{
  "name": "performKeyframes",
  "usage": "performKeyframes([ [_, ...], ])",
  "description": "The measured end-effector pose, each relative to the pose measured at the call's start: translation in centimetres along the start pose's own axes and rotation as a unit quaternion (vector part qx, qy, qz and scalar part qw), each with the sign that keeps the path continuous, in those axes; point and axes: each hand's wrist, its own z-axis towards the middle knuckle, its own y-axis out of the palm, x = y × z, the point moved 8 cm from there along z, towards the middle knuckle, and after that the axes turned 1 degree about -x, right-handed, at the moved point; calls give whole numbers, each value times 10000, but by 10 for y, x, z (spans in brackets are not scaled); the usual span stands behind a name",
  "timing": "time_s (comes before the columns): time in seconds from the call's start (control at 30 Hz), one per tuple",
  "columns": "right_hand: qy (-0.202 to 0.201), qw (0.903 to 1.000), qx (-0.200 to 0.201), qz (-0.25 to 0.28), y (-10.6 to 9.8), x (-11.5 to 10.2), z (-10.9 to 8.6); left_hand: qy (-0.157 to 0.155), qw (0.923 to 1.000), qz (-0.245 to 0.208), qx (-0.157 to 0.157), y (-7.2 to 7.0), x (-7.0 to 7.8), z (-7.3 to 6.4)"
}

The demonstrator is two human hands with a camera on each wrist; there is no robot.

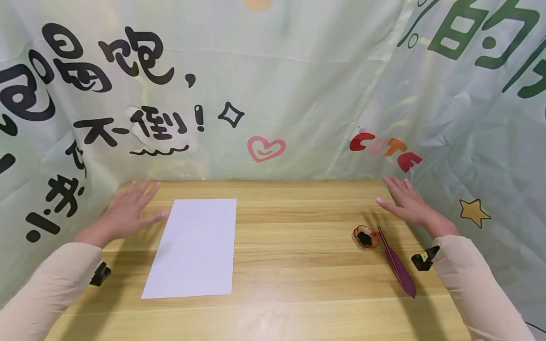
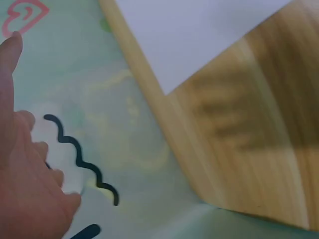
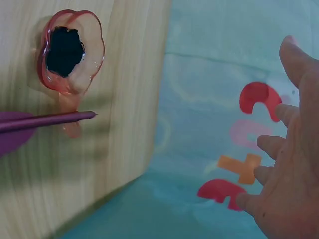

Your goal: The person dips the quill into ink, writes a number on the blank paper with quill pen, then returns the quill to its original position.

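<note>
My left hand (image 1: 128, 212) is held over the table's far left, fingers spread, near a blank white sheet of paper (image 1: 194, 251). In the left wrist view that hand (image 2: 30, 184) holds nothing, and a corner of the paper shows beyond it. At the far right my right hand (image 1: 411, 207) is likewise spread and holds nothing. Below it lies a purple feather-shaped pen (image 1: 397, 265), its thin tip towards the back. Beside the tip sits a small translucent flower-shaped dish (image 3: 92, 59) with a black patch inside, perhaps ink.
The wooden table (image 1: 294, 265) is bounded at the back and sides by a pale green printed cloth (image 1: 298, 85). Its side panels stand close to both hands. Each sleeve carries a small black device (image 1: 425, 259) at the wrist.
</note>
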Motion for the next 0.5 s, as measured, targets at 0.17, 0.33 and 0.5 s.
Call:
performKeyframes([
  [0.17, 22, 9986, 90, 514, 10, 19, -6, 323, 9990, -301, -13, 16, -2, -1],
  [0.33, 59, 9965, 189, 813, 25, 39, -13, 391, 9982, -436, -152, 39, -5, -1],
  [0.5, 118, 9930, 184, 1159, 39, 49, -23, 350, 9974, -554, -292, 69, -12, 0],
])
